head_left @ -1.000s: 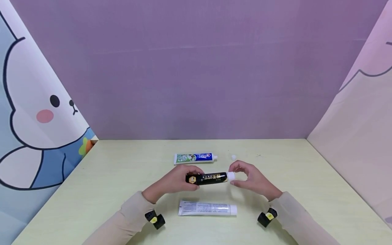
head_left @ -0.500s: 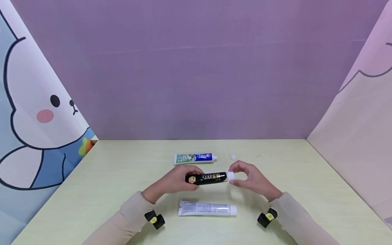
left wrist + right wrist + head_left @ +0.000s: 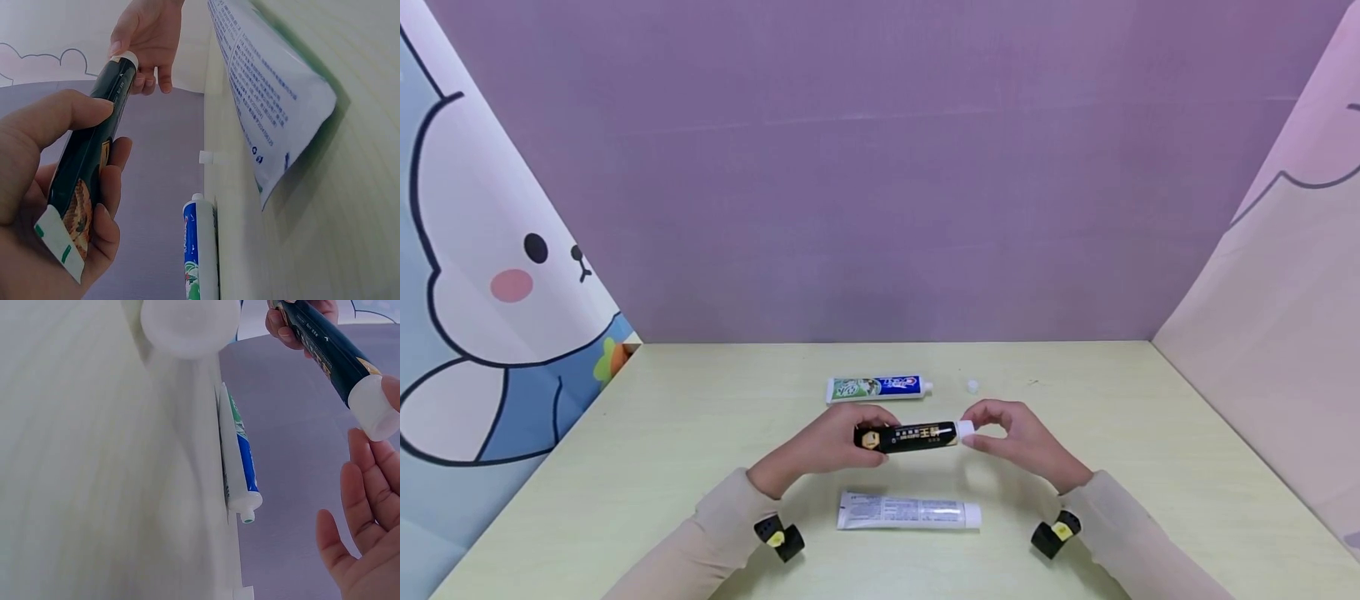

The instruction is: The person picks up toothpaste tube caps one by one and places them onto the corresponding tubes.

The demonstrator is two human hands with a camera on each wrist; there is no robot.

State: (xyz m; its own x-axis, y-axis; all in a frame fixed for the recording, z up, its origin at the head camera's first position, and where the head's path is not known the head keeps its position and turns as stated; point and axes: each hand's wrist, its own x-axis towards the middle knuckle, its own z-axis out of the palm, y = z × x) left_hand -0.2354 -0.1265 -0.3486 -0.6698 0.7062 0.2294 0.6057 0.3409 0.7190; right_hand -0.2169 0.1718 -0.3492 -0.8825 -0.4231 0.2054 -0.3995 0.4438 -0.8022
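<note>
Around the flat tail half of a black toothpaste tube (image 3: 917, 437), my left hand (image 3: 838, 440) curls its thumb and fingers, keeping it above the table. The tube lies nearly level, its white cap (image 3: 966, 430) pointing right. My right hand (image 3: 1018, 433) pinches that cap between thumb and forefinger. In the right wrist view the other fingers (image 3: 362, 506) are spread below the cap (image 3: 375, 406). A blue and green toothpaste tube (image 3: 876, 388) lies behind, its nozzle (image 3: 248, 517) bare. To its right sits a small white cap (image 3: 972, 387).
Nearer the person, a white printed toothpaste tube (image 3: 910, 510) lies on the pale wooden table (image 3: 700, 392), its white cap to the right. A purple panel (image 3: 880, 183) stands behind, with cartoon-printed panels (image 3: 475, 250) at the sides.
My right thumb and forefinger have shifted slightly on the white cap, the forefinger a little lower. The left hand and the black tube stay in place.
</note>
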